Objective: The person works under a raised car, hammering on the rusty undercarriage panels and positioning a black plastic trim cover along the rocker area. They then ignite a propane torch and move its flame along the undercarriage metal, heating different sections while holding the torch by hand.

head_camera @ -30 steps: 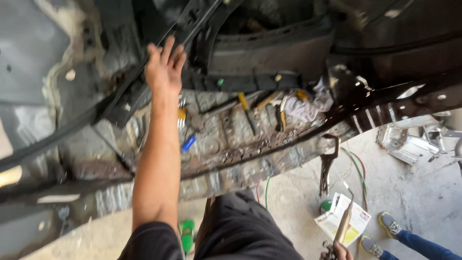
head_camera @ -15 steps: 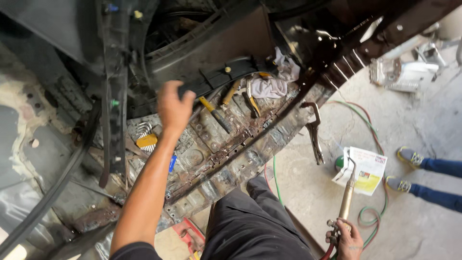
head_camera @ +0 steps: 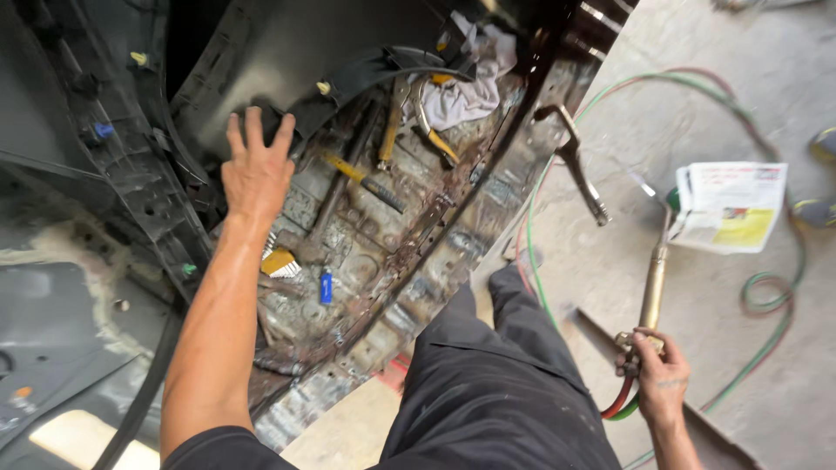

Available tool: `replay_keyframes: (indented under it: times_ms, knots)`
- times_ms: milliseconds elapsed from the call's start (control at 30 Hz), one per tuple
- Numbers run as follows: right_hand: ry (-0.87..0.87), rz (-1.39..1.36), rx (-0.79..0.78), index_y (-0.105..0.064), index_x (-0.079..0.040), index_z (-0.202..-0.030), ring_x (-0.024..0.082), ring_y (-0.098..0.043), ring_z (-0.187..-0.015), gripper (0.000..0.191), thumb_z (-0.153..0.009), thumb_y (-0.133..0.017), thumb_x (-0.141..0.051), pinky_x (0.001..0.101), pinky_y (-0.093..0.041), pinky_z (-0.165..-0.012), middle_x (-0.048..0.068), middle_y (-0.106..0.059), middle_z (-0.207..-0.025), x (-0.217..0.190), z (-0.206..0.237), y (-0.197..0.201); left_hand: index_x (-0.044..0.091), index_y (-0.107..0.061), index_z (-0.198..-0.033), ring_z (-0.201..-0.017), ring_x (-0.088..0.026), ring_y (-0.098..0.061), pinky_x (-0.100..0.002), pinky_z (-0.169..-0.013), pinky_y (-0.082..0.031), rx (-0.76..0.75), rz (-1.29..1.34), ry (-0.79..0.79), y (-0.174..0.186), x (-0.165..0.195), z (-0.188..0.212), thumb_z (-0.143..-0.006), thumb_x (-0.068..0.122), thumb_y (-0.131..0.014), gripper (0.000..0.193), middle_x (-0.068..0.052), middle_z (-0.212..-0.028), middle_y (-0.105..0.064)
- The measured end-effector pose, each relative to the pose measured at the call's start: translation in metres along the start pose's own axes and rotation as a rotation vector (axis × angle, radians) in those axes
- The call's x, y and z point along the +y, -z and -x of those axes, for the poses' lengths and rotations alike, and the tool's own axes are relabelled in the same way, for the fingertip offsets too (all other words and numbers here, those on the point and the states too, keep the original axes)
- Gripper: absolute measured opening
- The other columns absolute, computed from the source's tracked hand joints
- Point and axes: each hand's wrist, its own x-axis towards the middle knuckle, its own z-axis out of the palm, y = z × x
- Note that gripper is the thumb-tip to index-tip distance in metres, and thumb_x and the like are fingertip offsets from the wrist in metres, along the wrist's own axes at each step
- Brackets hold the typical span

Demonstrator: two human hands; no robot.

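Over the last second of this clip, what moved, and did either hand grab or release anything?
The left hand came down off the black trim onto the rusty floor pan, fingers spread, gripping nothing. The right hand rose into view, keeping its hold on the brass torch. The view swung right. The screwdrivers, rag and hoses lie as before.

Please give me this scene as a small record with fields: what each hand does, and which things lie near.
left hand: spread flat on the rusty metal floor panel
right hand: closed grip on the brass torch
hoses: red and green hoses looped on the concrete
near left hand: wire brush, blue lighter, yellow-handled screwdriver
other: white rag, locking pliers
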Motion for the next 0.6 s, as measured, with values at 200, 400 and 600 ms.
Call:
replay_keyframes:
  times_ms: [200, 400, 600]
  knots:
    - [-0.006, -0.022, -0.036, -0.06, 0.004, -0.125, 0.02, -0.066, -0.068, 0.024, -0.107, -0.062, -0.011, 0.0328, -0.056, -0.058, 0.016, -0.07, -0.099, 0.001, 0.004, 0.001, 0.02, -0.055, -0.157, -0.11, -0.043, -0.065, -0.054, -0.082, -0.058, -0.002, 0.014, 0.016, 0.074, -0.013, 0.008, -0.091, 0.01, -0.076, 0.07, -0.018, -0.152, -0.052]
    - [0.012, -0.097, -0.073, -0.06, 0.006, -0.124, 0.019, -0.065, -0.071, 0.022, -0.111, -0.063, -0.01, 0.0323, -0.055, -0.06, 0.016, -0.069, -0.1, 0.001, 0.001, 0.001, 0.014, -0.057, -0.153, -0.107, -0.04, -0.069, -0.051, -0.087, -0.056, 0.103, 0.043, 0.015, 0.122, -0.022, 0.008, -0.101, 0.001, -0.068, 0.055, -0.012, -0.146, -0.063]
    - [0.031, -0.092, -0.048, -0.061, 0.006, -0.125, 0.02, -0.065, -0.071, 0.023, -0.109, -0.063, -0.009, 0.0326, -0.055, -0.06, 0.017, -0.069, -0.1, -0.001, -0.009, 0.002, 0.013, -0.064, -0.14, -0.1, -0.04, -0.07, -0.052, -0.08, -0.057, 0.045, 0.005, 0.017, 0.081, -0.004, -0.002, -0.085, 0.011, -0.079, 0.057, -0.013, -0.127, -0.065]
